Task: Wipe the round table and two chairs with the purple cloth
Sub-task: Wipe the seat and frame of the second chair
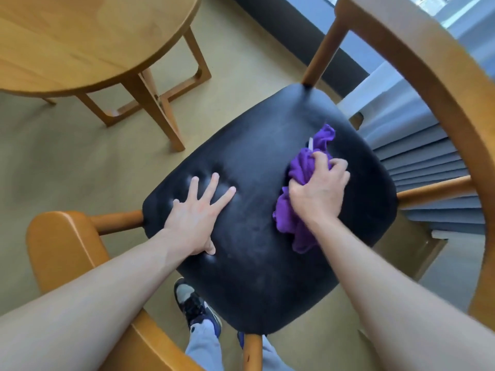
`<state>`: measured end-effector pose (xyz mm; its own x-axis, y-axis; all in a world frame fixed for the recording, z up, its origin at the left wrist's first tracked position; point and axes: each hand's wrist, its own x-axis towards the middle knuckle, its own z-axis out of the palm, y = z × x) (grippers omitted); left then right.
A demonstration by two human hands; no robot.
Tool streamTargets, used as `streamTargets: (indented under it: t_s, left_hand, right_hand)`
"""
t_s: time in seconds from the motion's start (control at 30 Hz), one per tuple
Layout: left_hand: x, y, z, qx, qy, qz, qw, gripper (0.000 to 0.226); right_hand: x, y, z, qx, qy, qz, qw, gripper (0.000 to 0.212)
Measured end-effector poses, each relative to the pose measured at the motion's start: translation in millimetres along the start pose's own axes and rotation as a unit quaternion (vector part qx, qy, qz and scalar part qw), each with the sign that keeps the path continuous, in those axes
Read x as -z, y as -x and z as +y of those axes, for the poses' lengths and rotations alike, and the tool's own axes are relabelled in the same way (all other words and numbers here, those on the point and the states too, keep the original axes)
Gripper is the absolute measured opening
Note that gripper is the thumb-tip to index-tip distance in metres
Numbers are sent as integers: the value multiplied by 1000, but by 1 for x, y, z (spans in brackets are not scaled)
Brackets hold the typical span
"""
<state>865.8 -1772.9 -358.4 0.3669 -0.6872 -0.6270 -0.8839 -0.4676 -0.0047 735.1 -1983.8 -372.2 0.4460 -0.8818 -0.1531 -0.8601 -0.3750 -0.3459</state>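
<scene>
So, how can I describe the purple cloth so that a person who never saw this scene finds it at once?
Find the wooden armchair with the black padded seat that fills the middle of the view. On the seat's right side, the right hand holds a crumpled purple cloth in its grip and presses it down. It is the only purple thing among tan wood, black padding and beige floor.

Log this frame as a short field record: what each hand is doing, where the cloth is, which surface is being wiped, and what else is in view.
surface being wiped: black chair seat
left hand: flat on the seat, fingers spread, holds nothing
right hand: grips the bunched purple cloth, pressing it on the seat's right side
chair frame: wooden, curved back and arms around the seat
round table: upper left, apart from the chair, top bare where visible
second chair: not in view
floor: beige
</scene>
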Motion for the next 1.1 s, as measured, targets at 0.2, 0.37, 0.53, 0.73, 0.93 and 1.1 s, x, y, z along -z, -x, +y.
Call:
streamTargets:
  t_s: [0.2,0.37,0.53,0.73,0.93,1.1]
  left_hand:
    - [-2,0,-3,-11,5,29,1000,132]
    - [-7,-3,-3,-11,0,24,1000,156]
    - [-7,-2,-1,-10,-3,30,999,158]
    - [-5,-1,-4,-12,-9,29,999,154]
    - [-7,-2,-5,-14,-6,33,999,151]
    - [-5,-1,-4,-14,-6,30,999,153]
  right_hand:
    - [-23,148,-28,393,24,-244,886,56]
    - [1,65,14,474,48,-215,853,51]
    - [20,-73,22,41,-23,8,999,43]
    - [-29,3,-68,68,-89,-23,993,49]
    - [-5,-2,-41,411,0,-184,893,56]
    - [13,-106,-33,-109,-66,24,992,52]
